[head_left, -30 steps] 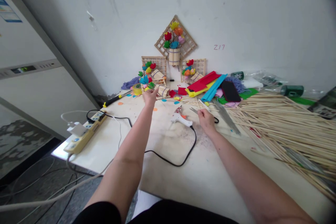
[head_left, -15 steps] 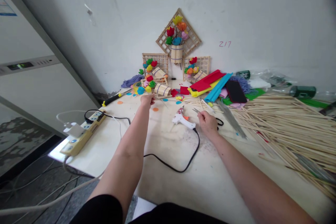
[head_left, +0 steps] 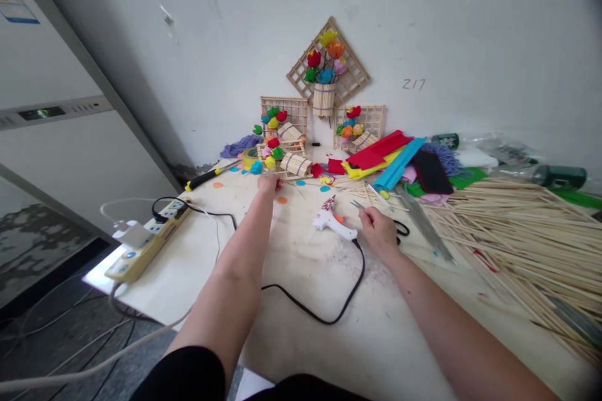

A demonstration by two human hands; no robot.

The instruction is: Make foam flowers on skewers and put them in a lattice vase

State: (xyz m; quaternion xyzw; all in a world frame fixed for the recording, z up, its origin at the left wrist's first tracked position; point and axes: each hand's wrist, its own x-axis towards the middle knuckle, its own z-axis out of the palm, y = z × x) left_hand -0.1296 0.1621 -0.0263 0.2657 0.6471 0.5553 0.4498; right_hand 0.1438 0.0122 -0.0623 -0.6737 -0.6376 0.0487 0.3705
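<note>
My right hand [head_left: 379,229] is closed round a pair of scissors [head_left: 402,229]; the blades point up-left and a black handle loop shows beyond the hand. Left of it lies a white glue gun [head_left: 335,223] with a red-speckled nozzle. My left hand [head_left: 269,183] is stretched forward with its fingers pinched, at the front edge of a small stick lattice panel bearing a stick basket [head_left: 296,164] and colourful flowers [head_left: 270,161]. What the pinched fingers hold is hidden. Blue and orange paper discs [head_left: 281,200] lie close by.
Finished lattice panels [head_left: 360,72] with flowers lean against the wall. Coloured crepe paper [head_left: 380,150], a dark phone [head_left: 433,171], a metal ruler [head_left: 430,225] and a heap of thin sticks [head_left: 522,225] lie to the right. A power strip [head_left: 148,241] and black cord [head_left: 324,321] lie leftward.
The camera view has shifted slightly, so things appear a little further right. Both hands keep nearly the same places on the table, with the scissors still in my right hand.
</note>
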